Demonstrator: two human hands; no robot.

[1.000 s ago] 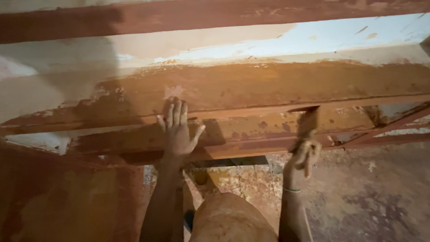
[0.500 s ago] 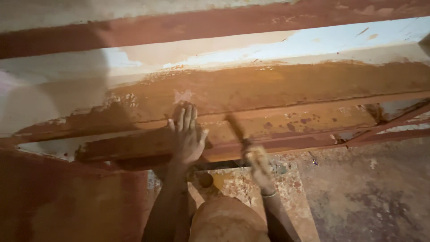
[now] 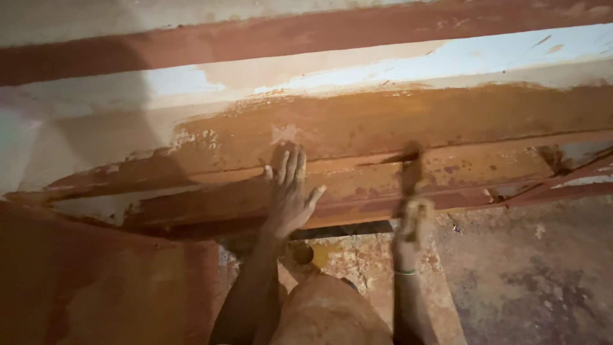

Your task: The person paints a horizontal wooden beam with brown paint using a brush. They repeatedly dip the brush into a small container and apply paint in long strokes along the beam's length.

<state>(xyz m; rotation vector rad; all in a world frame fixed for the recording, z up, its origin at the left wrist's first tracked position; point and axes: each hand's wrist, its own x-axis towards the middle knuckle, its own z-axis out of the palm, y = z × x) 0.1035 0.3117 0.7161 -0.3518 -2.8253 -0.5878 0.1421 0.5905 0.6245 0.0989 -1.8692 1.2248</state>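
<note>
My left hand [image 3: 290, 191] lies flat with fingers spread on a long wooden beam [image 3: 447, 121] coated in wet orange-brown paint. My right hand [image 3: 414, 220], blurred by motion, grips the handle of a paintbrush [image 3: 412, 167] whose bristles point up against the lower ledge of the beam. Above the brown band the wood is still pale white [image 3: 460, 61]. A dark red strip [image 3: 319, 32] runs along the top. My knee [image 3: 329, 313] shows at the bottom centre between both forearms.
A reddish-brown painted panel [image 3: 96, 287] fills the lower left. The stained, paint-spattered concrete floor [image 3: 530, 275] lies to the lower right. A small round yellowish object [image 3: 306, 254] sits on the floor just under the beam.
My right hand swept the brush left along the ledge, then back right, and the bristles now point upward. My left hand stays pressed on the beam. The view has shifted slightly.
</note>
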